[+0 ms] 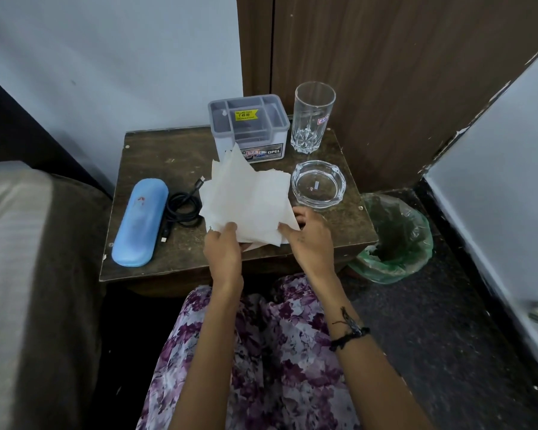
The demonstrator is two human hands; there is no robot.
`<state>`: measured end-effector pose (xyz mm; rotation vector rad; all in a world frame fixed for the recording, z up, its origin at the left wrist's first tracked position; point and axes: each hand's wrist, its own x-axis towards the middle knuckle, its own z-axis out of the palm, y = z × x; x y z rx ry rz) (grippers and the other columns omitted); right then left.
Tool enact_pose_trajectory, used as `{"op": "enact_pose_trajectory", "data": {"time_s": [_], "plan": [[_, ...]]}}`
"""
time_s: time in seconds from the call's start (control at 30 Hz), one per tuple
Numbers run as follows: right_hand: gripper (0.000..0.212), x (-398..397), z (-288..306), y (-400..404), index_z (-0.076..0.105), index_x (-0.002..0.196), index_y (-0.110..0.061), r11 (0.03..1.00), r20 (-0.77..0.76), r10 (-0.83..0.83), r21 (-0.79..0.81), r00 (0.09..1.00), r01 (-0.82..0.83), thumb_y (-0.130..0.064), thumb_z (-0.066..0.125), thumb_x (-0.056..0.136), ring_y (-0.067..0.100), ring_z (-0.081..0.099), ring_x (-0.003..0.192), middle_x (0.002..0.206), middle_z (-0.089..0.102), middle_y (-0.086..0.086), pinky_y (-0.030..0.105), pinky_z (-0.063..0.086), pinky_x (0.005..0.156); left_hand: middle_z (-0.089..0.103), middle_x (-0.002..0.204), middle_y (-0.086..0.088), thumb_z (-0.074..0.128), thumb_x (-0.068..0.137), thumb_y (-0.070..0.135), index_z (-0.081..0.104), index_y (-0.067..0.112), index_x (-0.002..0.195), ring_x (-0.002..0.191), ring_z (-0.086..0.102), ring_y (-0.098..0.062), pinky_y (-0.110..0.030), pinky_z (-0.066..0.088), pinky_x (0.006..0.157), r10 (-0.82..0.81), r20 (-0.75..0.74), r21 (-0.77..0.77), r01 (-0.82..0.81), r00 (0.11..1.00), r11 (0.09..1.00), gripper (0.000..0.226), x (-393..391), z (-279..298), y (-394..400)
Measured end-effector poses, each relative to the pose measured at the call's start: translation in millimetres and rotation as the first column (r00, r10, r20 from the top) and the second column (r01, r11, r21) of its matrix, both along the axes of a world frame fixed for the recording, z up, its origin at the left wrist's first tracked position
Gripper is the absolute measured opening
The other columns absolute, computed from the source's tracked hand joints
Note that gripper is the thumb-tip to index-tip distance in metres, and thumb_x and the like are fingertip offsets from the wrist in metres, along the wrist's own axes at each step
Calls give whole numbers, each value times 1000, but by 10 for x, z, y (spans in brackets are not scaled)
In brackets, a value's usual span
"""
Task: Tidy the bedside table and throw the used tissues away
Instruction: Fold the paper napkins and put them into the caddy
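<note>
**Gathering the used tissues for disposal**

Both hands hold the tissues [246, 200] above the front half of the counter [156, 150]. The left hand [222, 252] is closed on the lower left edge of the sheets; the right hand [308, 234] is closed on the lower right corner. The sheets fan upward, loose and uneven, partly covering the plastic organiser [249, 125] behind them.

Procedure, as judged from this view:

1. Draw the two hands together and compress the sheets into one wad, so that no loose corner trails.
2. Keep the wad clear of the ashtray [318, 185] just right of the tissues, and of the glass tumbler [312, 117] behind it; a trailing sheet could tip the tumbler.
3. Carry the wad right, past the counter edge, to the lined bin [395, 240] on the floor.

Whether further sheets lie beneath those held cannot be determined. The spectacle case [140, 221] and coiled cable [184, 206], left of the tissues, need no handling in this step.
</note>
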<state>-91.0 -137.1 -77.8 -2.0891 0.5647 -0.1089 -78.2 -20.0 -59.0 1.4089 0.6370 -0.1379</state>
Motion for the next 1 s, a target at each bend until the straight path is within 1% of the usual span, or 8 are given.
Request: {"op": "enact_pose_trajectory", "data": {"time_s": [0.17,0.23,0.3,0.37,0.57,0.73,0.87,1.0], "plan": [[31,-16,50,105,55,117,-15,974,60,-8,-227,998,22,-25,59,88,19,42,116,118,50,3,31,44,80,58,114,-7,44,92,2,46,15,112,102,59,-23,-24,53,74,23,-37,-269,-32,999,963,25,-31,3,26],[28,-22,51,127,64,101,-8,989,84,-28,-144,996,39,-31,50,94,22,48,108,107,57,7,29,40,77,58,114,-9,44,92,1,46,15,115,101,59,-24,-32,52,84,50,-92,-396,-82,995,914,27,-45,5,6],[50,-19,67,139,64,76,-5,997,67,-77,-4,995,77,-45,41,96,22,54,89,86,61,8,30,35,71,60,111,-9,43,92,0,46,14,119,100,60,-26,-36,49,92,58,-115,-496,-107,992,862,31,-69,-7,-18],[52,-6,82,141,47,57,-22,994,14,-101,35,995,100,-60,36,91,20,49,74,73,51,2,31,33,68,63,103,-8,42,91,-2,47,13,121,94,62,-24,-36,47,93,68,-119,-566,-124,991,815,33,-98,-17,-44],[62,70,192,113,54,118,-15,990,-124,-119,66,985,128,-64,51,81,23,53,111,120,57,5,36,39,90,66,98,-7,41,92,-4,51,10,115,88,64,-21,-32,54,81,72,-119,-666,-134,990,734,29,-142,-62,-100],[60,82,227,82,55,118,-14,989,-99,-106,90,989,115,-56,62,76,20,59,105,112,65,0,34,46,85,68,99,-10,40,91,-5,56,9,99,83,70,-20,-33,54,89,41,-107,-739,-107,993,665,23,-154,-16,-74],[73,89,231,100,56,115,-16,982,-111,-105,148,988,121,-67,60,63,21,58,106,117,60,2,44,47,92,70,98,-14,39,91,-5,55,5,110,76,73,-21,-34,56,80,60,-136,-821,-146,989,552,28,-165,7,-70],[70,82,259,85,52,114,-18,956,-80,-104,267,991,121,-62,67,63,19,58,104,114,59,0,40,49,89,73,88,-14,40,90,-6,56,6,111,78,73,-22,-35,56,80,98,-140,-856,-170,985,487,29,-178,21,-93]]}}
